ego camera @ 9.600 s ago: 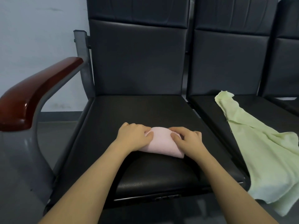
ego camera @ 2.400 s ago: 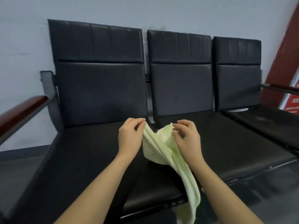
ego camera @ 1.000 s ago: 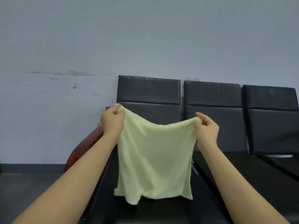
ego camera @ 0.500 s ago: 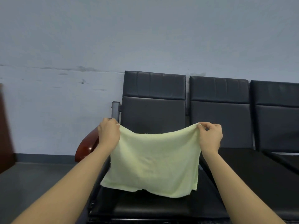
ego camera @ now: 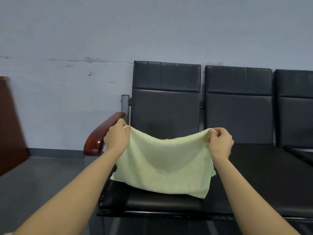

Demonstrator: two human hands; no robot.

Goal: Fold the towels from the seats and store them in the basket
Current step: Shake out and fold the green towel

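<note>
Head view. Both forearms are extended forward and slightly upward from the lower corners, with a towel (ego camera: 162, 160) stretched between the hands. At far left, a brown panel (ego camera: 10, 126) is seen against the wall (ego camera: 67, 39). The left hand (ego camera: 116, 137) is raised just in front of the armrest (ego camera: 101, 134), back of the hand toward the camera; the towel's left top corner is gripped by its curled fingers (ego camera: 124, 123). The pale green towel is held spread out, its top edge sagging between the two hands, its lower edge resting on the front of the leftmost seat (ego camera: 162, 203). The right hand (ego camera: 220, 143) is held at about the same height as the left; the right top corner is pinched between its thumb and curled fingers (ego camera: 214, 131). Two further seats are seen to the right, the middle one (ego camera: 264, 175) beside the towel. No container is shown.
</note>
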